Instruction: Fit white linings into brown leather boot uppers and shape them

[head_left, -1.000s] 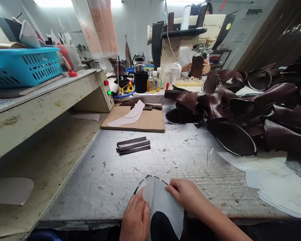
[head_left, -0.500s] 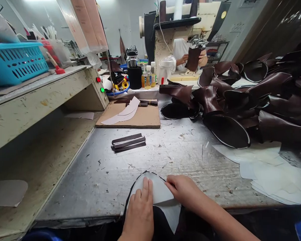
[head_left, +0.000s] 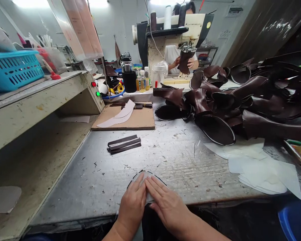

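A white sheet (head_left: 148, 174) with a curved, dark-edged border lies at the front edge of the metal table, on a dark piece that hangs down toward me. My left hand (head_left: 133, 201) presses flat on the sheet's left side, fingers stretched forward. Flat beside it lies my right hand (head_left: 167, 206), its fingertips meeting the left fingers near the middle. Neither hand grips anything. Most of the sheet is hidden beneath them. Farther up the table is a small bundle of dark strips (head_left: 124, 144).
Brown leather boot uppers (head_left: 215, 129) are heaped at the right, with thin white sheets (head_left: 262, 174) in front. A brown board (head_left: 140, 122) holds pale cut pieces. Shelves (head_left: 37, 103) stand at the left. Behind, a co-worker's hands (head_left: 190, 63) hold dark leather at a sewing machine (head_left: 155, 47).
My right hand has left the sheet's right edge and now lies flat next to my left hand on it. The view has turned slightly right.
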